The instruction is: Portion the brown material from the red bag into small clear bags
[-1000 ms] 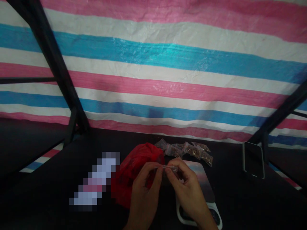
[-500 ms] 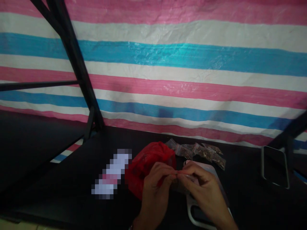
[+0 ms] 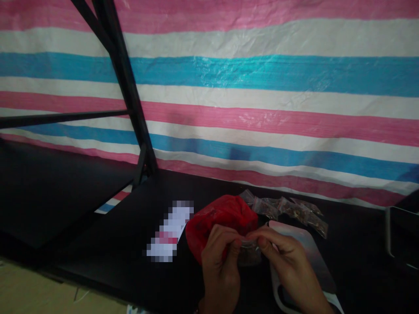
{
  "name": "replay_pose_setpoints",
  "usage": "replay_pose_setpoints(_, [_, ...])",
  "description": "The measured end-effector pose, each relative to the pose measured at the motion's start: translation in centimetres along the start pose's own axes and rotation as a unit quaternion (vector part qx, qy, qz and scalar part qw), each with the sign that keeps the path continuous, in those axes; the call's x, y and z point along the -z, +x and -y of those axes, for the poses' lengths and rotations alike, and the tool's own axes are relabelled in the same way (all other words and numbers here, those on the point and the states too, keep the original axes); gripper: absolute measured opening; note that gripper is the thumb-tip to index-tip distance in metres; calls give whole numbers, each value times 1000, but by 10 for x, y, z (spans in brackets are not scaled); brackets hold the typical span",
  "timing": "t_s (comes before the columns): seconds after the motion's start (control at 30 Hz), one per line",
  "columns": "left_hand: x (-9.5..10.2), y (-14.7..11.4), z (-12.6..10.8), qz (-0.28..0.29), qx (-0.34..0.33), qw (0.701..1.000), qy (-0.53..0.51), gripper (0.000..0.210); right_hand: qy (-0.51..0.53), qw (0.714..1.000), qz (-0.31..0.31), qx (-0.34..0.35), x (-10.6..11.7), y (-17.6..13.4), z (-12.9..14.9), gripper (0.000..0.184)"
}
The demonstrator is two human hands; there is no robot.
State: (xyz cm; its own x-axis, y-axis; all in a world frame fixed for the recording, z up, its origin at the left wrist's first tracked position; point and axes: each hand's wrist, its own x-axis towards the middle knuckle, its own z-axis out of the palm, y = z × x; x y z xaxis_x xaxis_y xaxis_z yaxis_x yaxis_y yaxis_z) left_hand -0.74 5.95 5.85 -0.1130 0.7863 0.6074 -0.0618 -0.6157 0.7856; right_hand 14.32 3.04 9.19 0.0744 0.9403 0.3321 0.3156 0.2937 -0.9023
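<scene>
Between my hands hangs a small clear zip bag (image 3: 250, 255) with something dark inside that I cannot make out. My left hand (image 3: 221, 261) pinches the bag's top edge at its left corner. At the right corner, the fingers of my right hand (image 3: 286, 257) are closed on the same edge. Just behind my left hand sits a red plastic bag (image 3: 225, 209), its mouth facing me. A flat scale-like device (image 3: 309, 248) with a pale rim lies under and beside my right hand, partly covered by it.
Several filled small zip bags (image 3: 294, 211) lie at the back of the black table (image 3: 124, 253). To the left is a blurred-out paper (image 3: 172, 231). A phone-like dark device (image 3: 404, 235) lies at the right edge. A black metal frame (image 3: 126, 87) stands before a striped tarp (image 3: 262, 74).
My view has turned left, so everything sits further right. My hands have moved slightly apart along the zip bag's top, and more of the bag shows between them.
</scene>
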Motion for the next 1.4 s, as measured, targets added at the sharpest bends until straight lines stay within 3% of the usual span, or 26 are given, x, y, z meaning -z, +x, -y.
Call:
replay_pose_setpoints(0.13, [3, 0, -1, -10, -24, 999, 24, 32, -7, 999, 28, -16, -1, 1, 2, 39])
replay_pose_setpoints(0.23, [8, -3, -2, 25, -90, 994, 63, 23, -52, 998, 13, -12, 5, 1, 6, 43])
replay_pose_setpoints(0.33, [19, -6, -1, 39, -174, 975, 132, 22, -139, 983, -117, -20, 28, 0, 7, 47])
replay_pose_setpoints(0.43, [32, -4, 0, 24, -208, 954, 213, 34, -253, 915, -312, -28, 64, 2, 7, 52])
replay_pose_setpoints(0.5, [38, 1, 1, -12, -193, 948, 254, 33, -344, 852, -393, -29, 89, 9, 3, 57])
replay_pose_setpoints(0.53, [39, 4, 2, -37, -172, 947, 269, 30, -390, 826, -405, -39, 98, 14, -1, 58])
replay_pose_setpoints(0.6, [39, 9, 3, -89, -102, 947, 290, 23, -461, 809, -355, -83, 110, 28, -13, 58])
replay_pose_setpoints(0.67, [37, 11, 4, -123, -11, 946, 301, 22, -477, 840, -234, -110, 109, 39, -25, 50])
replay_pose_setpoints(0.73, [35, 9, 6, -129, 80, 941, 302, 31, -472, 861, -163, -96, 96, 45, -31, 42])
replay_pose_setpoints(0.8, [33, 4, 8, -123, 142, 935, 300, 42, -463, 875, -129, -59, 74, 46, -28, 39])
replay_pose_setpoints(0.87, [31, -2, 9, -119, 160, 931, 305, 54, -430, 900, -75, -4, 47, 44, -16, 42])
replay_pose_setpoints(0.93, [30, -8, 12, -113, 147, 934, 306, 67, -371, 927, 23, 58, 19, 44, -2, 51])
replay_pose_setpoints(1.0, [31, -12, 15, -101, 128, 945, 284, 77, -380, 916, 112, 66, -1, 51, 9, 62])
replay_pose_setpoints(1.07, [35, -11, 19, -85, 116, 958, 249, 79, -419, 898, 133, 28, -8, 61, 16, 44])
replay_pose_setpoints(1.13, [44, -4, 19, -78, 112, 967, 215, 68, -454, 885, 100, -11, -2, 70, 21, 29])
replay_pose_setpoints(1.27, [65, 15, 7, -108, 90, 979, 149, 42, -516, 853, 44, -67, 21, 66, 34, 25])
replay_pose_setpoints(1.4, [66, 20, -1, -126, 64, 975, 170, 23, -526, 843, 97, -59, 21, 39, 50, 30])
